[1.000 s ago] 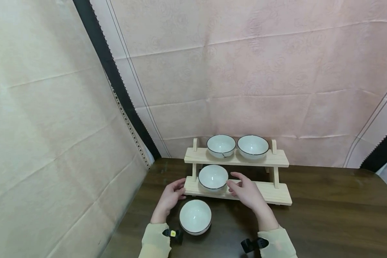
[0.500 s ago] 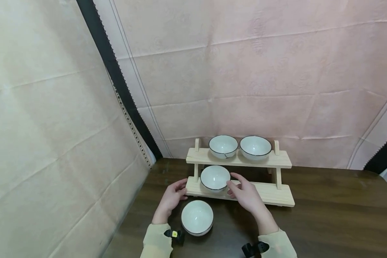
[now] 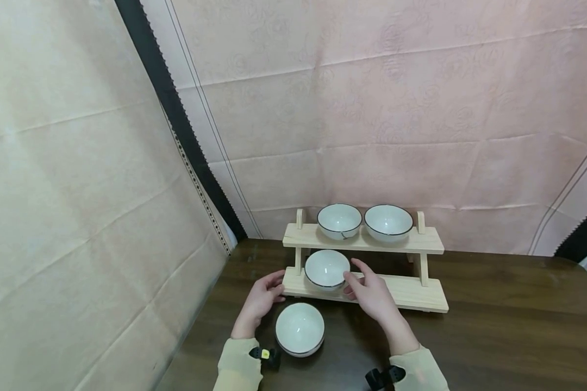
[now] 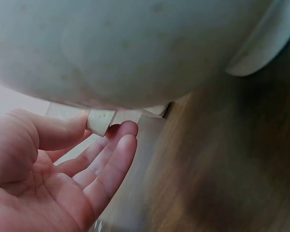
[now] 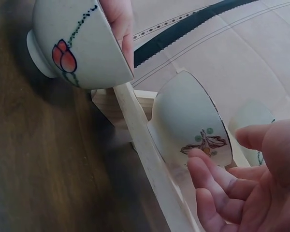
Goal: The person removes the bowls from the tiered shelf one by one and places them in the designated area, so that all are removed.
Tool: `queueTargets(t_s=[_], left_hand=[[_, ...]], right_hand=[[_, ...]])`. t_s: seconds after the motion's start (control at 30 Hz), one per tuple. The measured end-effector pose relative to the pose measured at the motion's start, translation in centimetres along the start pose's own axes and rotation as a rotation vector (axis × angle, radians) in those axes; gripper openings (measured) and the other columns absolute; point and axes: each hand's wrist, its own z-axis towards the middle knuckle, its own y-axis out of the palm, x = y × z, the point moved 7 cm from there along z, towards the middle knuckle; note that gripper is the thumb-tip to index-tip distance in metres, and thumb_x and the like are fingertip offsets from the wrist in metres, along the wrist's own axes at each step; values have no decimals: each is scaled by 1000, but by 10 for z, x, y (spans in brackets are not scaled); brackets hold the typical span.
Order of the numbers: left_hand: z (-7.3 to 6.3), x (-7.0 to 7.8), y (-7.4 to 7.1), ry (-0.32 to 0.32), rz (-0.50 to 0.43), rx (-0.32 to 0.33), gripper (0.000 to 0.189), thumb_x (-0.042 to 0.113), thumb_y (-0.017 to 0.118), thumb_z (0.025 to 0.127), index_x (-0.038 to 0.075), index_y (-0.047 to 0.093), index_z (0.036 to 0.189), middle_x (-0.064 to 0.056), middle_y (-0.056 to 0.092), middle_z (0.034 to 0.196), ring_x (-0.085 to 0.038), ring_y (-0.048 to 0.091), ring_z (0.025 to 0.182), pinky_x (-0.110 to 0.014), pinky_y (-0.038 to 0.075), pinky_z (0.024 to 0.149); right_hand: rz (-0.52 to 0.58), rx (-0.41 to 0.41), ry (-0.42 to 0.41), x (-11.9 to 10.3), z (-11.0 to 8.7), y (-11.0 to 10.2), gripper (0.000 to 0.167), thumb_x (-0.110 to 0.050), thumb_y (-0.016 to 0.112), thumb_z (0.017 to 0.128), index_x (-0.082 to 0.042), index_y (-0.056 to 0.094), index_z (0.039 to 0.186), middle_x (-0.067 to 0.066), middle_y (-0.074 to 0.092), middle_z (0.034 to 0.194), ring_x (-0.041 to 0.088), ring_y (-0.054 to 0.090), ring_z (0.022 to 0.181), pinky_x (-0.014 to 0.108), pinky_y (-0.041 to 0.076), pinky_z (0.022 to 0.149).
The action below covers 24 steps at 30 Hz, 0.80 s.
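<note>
A two-tier wooden rack [image 3: 411, 293] stands on the table. My left hand [image 3: 260, 298] is at the left end of its lower shelf; in the left wrist view, thumb and fingers lie on either side of the board's end [image 4: 99, 122]. A white dark-rimmed bowl [image 3: 326, 268] sits on the left part of that shelf, a flower motif on its side [image 5: 188, 121]. Beside it is my right hand [image 3: 372, 293], fingers loosely bent, fingertips at the bowl's right side; whether they touch it is unclear. Another white bowl [image 3: 300, 328] stands on the table between my forearms.
Two similar bowls, a left one [image 3: 339, 220] and a right one [image 3: 388, 221], sit on the upper shelf. Behind the brown table [image 3: 509, 315] hangs a pale cloth [image 3: 420, 108], and a second cloth [image 3: 88, 217] hangs along the left side.
The camera view has shifted slightly. Both hands, the rack and the bowls keep nearly the same places relative to each other.
</note>
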Motion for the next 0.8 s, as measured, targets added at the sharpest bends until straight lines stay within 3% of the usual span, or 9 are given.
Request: queueTargets(t_s=[0.37, 0.8], left_hand=[[1, 0, 0, 2, 10, 1, 43, 1, 57, 109, -2, 56, 152, -23, 65, 137, -26, 70, 108, -42, 63, 88], [1, -1, 0, -4, -1, -2, 43, 1, 56, 109, -1, 56, 152, -23, 65, 138, -26, 69, 109, -42, 63, 89]], right_hand=[[18, -5, 7, 2, 2, 4, 68, -31, 57, 112, -3, 29, 167, 10, 77, 88, 25, 76, 81, 43, 63, 82], [31, 0, 12, 2, 2, 7, 62, -25, 63, 110, -3, 39, 162, 8, 77, 87, 23, 75, 80, 42, 64, 80]])
